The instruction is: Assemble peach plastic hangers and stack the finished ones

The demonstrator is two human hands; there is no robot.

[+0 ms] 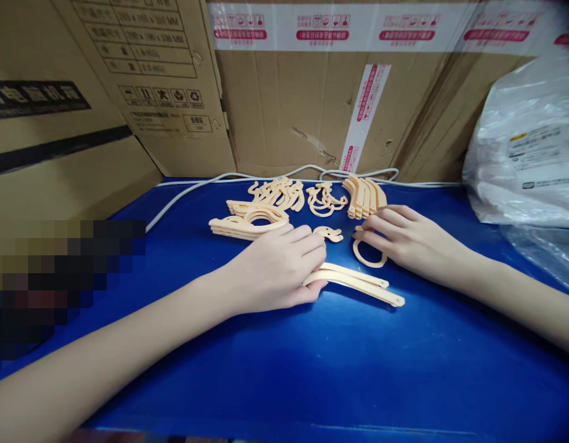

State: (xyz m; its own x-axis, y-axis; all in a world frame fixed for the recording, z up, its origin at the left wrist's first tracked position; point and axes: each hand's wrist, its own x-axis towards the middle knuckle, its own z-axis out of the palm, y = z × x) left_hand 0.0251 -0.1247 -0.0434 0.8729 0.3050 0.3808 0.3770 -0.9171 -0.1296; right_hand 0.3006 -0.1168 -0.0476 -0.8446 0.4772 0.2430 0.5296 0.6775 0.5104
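My left hand (pixel 284 264) is closed around the left end of two long, curved cream plastic strips (pixel 358 284); their free ends, with small holes, point right, low over the blue table. My right hand (pixel 399 234) has its fingers bent and closed on the upper part of a cream ring-shaped piece (pixel 375 263), whose lower loop shows under the fingers. Between the hands lies a small cream hook-like piece (pixel 328 233). Just beyond my left hand rests a stack of cream hanger-like parts (pixel 238 226). The fingertips of both hands are partly hidden.
Behind the hands sit a pile of cream hooks (pixel 278 194), several ring pieces (pixel 326 200) and a stack of curved strips (pixel 365 194). A white cable (pixel 229 177) runs along the back. Cardboard boxes (pixel 289 111) wall the blue table (pixel 312 369); a plastic-wrapped package (pixel 524 154) stands right.
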